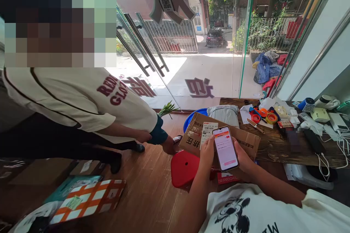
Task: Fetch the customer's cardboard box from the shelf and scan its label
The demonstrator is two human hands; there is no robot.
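Between my two hands is a smartphone (225, 150), tilted up with a lit white and pink screen. My left hand (207, 151) is closed on its left edge, the thumb near the upper corner. At its right edge my right hand (242, 159) is closed on it too, with the fingers behind partly hidden. Just beyond the phone lies a brown cardboard box (190, 136) with dark printed characters and a white shipping label (209, 130). The phone and my hands cover part of it. Whether my fingers touch the box, I cannot tell.
A person in a cream shirt (82, 94) bends in from the left, near a red stool (182, 171). Parcels (90, 200) lie on the wooden floor. On the right, a wooden table (269, 149) holds tape rolls, a knife (255, 125), chargers and cables. Glass doors (175, 51) stand ahead.
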